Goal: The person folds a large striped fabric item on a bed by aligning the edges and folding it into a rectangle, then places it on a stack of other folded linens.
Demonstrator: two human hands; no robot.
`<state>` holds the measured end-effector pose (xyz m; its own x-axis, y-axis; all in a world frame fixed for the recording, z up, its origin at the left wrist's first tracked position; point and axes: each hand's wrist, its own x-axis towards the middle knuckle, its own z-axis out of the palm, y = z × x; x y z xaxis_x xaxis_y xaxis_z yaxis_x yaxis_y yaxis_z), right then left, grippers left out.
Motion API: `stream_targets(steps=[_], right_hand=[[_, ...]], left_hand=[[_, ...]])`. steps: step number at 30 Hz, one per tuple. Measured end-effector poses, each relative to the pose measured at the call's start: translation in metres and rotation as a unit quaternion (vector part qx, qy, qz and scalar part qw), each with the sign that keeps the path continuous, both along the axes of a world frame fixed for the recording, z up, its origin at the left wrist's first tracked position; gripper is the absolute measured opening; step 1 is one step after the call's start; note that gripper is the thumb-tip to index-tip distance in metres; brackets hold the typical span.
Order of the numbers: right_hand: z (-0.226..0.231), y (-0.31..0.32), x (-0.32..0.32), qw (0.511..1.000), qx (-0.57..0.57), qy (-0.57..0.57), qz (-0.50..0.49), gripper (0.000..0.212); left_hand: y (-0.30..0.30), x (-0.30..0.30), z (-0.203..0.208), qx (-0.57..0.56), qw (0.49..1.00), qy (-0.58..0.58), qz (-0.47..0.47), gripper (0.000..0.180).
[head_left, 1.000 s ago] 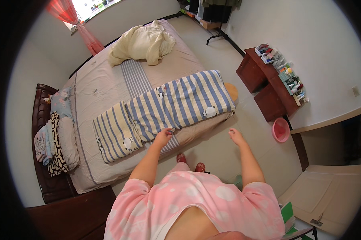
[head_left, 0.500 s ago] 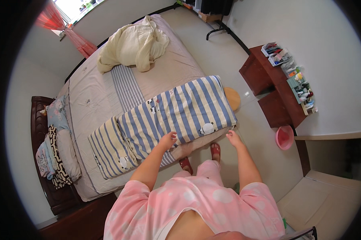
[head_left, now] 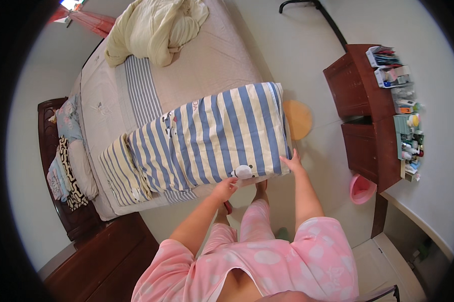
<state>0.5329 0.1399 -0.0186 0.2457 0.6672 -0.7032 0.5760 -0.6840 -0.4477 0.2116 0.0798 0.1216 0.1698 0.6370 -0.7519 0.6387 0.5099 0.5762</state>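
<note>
A folded quilt (head_left: pixel 212 133) with blue and cream stripes and panda pictures lies along the near side of the bed. My left hand (head_left: pixel 225 188) is at its near edge beside a panda's head, fingers loosely bent and apart, fingertips against the cloth. At the quilt's near right corner is my right hand (head_left: pixel 292 162), its thumb and fingers spread and touching the edge. Neither hand has visibly closed on the cloth. Under the quilt, the pale bed sheet (head_left: pixel 201 75) shows a grey striped band.
A crumpled cream blanket (head_left: pixel 149 32) lies on the far part of the bed. Pillows (head_left: pixel 81 166) and folded clothes are by the dark headboard (head_left: pixel 51 146). Beyond the bed's right end are a round wooden stool (head_left: pixel 298 120), a red-brown desk (head_left: pixel 370 116) with small items, and a pink basin (head_left: pixel 362 189).
My view has shifted to the right and closer to the quilt. Both hands have come to the quilt's near edge, the right one reaching its corner. The quilt looks the same.
</note>
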Motion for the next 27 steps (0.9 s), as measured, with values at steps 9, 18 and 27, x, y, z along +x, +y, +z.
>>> stream_targets(steps=[9, 18, 27], right_hand=[[-0.046, -0.027, 0.001, 0.949, -0.061, 0.186, -0.248, 0.096], [0.016, -0.019, -0.025, 0.903, -0.006, 0.273, -0.331, 0.032], [0.138, -0.014, -0.098, 0.899, 0.331, 0.283, 0.044, 0.040]], left_hand=[[-0.001, 0.027, 0.005, -0.063, 0.997, 0.042, -0.010, 0.034], [0.017, 0.033, 0.004, -0.025, 0.999, 0.003, 0.041, 0.037], [0.075, 0.112, 0.004, 0.118, 0.973, 0.019, 0.197, 0.088]])
